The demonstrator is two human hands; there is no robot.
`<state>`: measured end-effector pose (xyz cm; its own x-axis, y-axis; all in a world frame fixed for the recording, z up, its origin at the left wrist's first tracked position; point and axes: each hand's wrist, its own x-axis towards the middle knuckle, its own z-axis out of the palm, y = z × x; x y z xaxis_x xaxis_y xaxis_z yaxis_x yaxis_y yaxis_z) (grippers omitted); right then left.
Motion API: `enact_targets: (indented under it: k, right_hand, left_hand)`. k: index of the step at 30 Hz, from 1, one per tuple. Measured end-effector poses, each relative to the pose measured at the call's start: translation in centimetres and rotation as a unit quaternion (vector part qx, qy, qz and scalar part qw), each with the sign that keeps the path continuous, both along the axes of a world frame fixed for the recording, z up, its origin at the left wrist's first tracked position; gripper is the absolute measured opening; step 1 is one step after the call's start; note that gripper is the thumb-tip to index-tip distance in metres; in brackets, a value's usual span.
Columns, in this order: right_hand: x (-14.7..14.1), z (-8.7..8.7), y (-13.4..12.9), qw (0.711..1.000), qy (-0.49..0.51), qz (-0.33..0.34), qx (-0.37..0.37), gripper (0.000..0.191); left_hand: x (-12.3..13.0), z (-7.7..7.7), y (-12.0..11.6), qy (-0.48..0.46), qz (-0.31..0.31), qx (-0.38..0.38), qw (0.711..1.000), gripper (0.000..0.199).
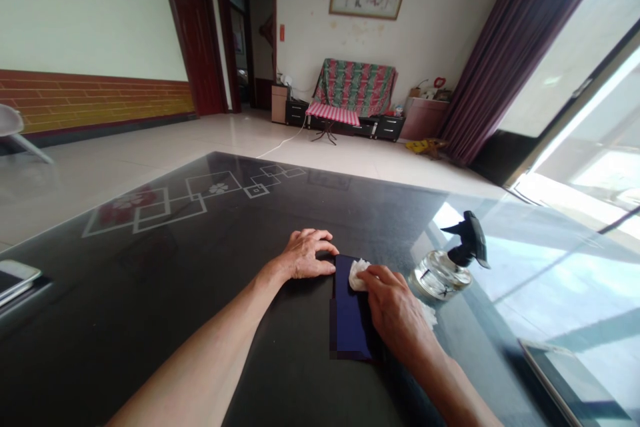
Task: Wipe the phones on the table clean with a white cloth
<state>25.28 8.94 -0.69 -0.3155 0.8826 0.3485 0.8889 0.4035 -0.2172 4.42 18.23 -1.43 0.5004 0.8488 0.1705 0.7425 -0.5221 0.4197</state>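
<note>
Now the left hand (306, 255) lies flat on the glossy black glass table (200, 293), fingers spread and gripping nothing, its fingertips pressed against the far left corner of the flat dark-blue rectangular slab (350, 313), which looks like a phone or small tablet lying flat, though what exactly it is I cannot tell. That flat press reads as a brace, pinning the slab so it does not skid on the slick glass. The right hand (395, 310) comes over the slab from the right side, fingers curled tight around a crumpled white tissue wad (358, 273) and holding it down on the slab's far end; a bit more white shows from under the heel of that hand. Just to the right, close but not touching the hand, stands a squat clear spray bottle with a black trigger head (447, 268), upright and handy to the working hand. Off at the left edge of the table rests a light-coloured smartphone (15, 278), well apart from the action, and a silver-edged flat device (575, 383) lies at the near right corner, also out of the way.
</note>
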Motion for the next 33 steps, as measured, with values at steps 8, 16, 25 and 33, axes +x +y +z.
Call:
enact_targets:
  k: [8,16,25,33]
  right_hand:
    - [-1.2,0.9,-2.0,0.998,0.001,0.031,-0.056,0.03]
    - [-3.0,1.3,0.1,0.995,0.0,0.079,-0.062,0.027]
    - [-1.8,0.7,1.4,0.998,-0.015,-0.042,-0.045,0.027]
    - [-2.6,0.8,3.9,0.999,-0.015,0.007,-0.034,0.035]
  left_hand:
    - [-0.1,0.2,-0.1,-0.002,-0.01,-0.005,1.0,0.029]
    - [0.0,-0.4,0.1,-0.009,-0.004,-0.001,1.0,0.026]
    - [0.0,-0.1,0.1,-0.01,-0.003,-0.006,1.0,0.026]
    - [0.2,-0.2,0.2,-0.008,0.005,-0.007,1.0,0.023]
